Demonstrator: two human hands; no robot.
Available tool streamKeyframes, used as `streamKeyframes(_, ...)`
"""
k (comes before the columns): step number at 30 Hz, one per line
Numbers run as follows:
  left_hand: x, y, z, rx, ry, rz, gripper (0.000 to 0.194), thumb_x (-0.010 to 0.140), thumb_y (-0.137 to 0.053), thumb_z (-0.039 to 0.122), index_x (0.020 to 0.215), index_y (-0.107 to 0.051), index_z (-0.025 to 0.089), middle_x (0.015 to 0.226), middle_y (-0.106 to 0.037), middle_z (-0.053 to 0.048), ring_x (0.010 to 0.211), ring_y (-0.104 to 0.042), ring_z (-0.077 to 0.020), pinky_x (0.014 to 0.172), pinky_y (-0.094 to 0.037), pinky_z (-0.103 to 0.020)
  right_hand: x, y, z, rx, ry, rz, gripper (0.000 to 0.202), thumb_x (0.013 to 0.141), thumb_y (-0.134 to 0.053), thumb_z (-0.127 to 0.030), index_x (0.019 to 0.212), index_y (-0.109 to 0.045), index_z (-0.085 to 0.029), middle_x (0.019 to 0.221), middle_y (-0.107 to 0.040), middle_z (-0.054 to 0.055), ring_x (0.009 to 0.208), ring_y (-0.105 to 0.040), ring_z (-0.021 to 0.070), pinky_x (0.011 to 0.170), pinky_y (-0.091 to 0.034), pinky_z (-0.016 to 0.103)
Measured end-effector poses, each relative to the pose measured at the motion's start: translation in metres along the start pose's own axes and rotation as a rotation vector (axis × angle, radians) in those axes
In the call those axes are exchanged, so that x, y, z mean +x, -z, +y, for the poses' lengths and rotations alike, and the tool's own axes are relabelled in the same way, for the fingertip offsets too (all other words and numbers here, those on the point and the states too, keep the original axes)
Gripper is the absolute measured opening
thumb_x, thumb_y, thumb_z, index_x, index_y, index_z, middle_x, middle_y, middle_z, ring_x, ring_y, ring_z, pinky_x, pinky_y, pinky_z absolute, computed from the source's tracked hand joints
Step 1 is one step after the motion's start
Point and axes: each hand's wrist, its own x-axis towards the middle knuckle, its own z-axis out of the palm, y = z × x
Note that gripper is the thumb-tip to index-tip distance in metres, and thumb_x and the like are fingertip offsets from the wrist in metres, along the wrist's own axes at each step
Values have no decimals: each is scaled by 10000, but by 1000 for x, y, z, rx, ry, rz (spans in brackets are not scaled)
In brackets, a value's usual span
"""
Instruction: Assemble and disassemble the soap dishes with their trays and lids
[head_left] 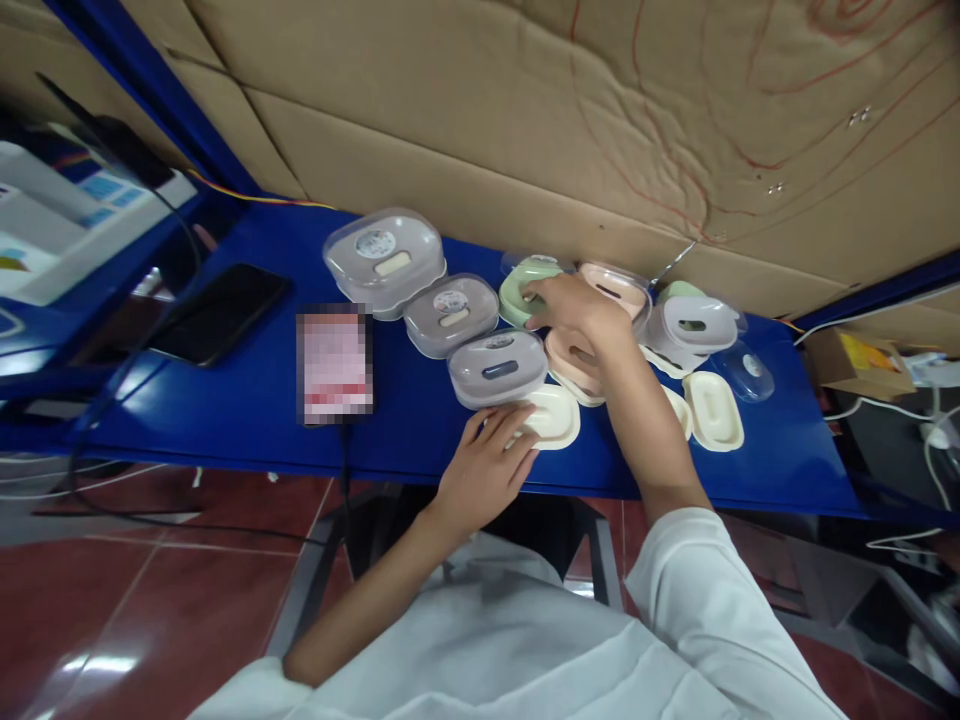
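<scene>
Loosely spread, the fingers of the left hand (484, 468) lie over the cream tray (557, 416) on the tabletop (405, 410), perhaps steadying it; the right hand (574, 303) curls over the green box (515, 292) behind, whether pinching I cannot tell.

Bare left hand (478, 472) near the body, bare right hand (571, 303) farther forward
The left hand lies back upward, fingers stretched ahead; the right wrist (609, 322) bends inward, fingers curled.
</scene>
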Motion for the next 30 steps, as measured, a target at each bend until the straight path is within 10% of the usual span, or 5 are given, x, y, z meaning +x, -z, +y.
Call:
streamKeyframes(11,1,0,1,2,0,14,159,1068,-578,235,1129,-724,218,1473,-677,-96,1332,-647,-261,1185,-420,-477,-15,28,-16,28,91,314,385,1034,-492,-122,1355,-702,-161,1368,-730,143,1333,-621,343,1155,-407,518)
streamKeyframes(19,0,-1,0,0,6,15,169,1066,-575,230,1124,-734,216,1479,-672,-106,1322,-656,-269,1176,-436,-485,-2,-10,-85,112,386,83,663,974,-741,-314,1593,-505,-337,1720,-423,54,1601,-329,355,1270,-252,591)
streamKeyframes(30,0,-1,-1,-2,8,21,167,1060,-586,226,1139,-732,217,1477,-671,-108,1322,-659,-265,1202,-439,-482,-11,21,-66,-23,259,343,433,1035,-464,-48,1342,-731,-195,1362,-744,112,1334,-624,331,1144,-403,505)
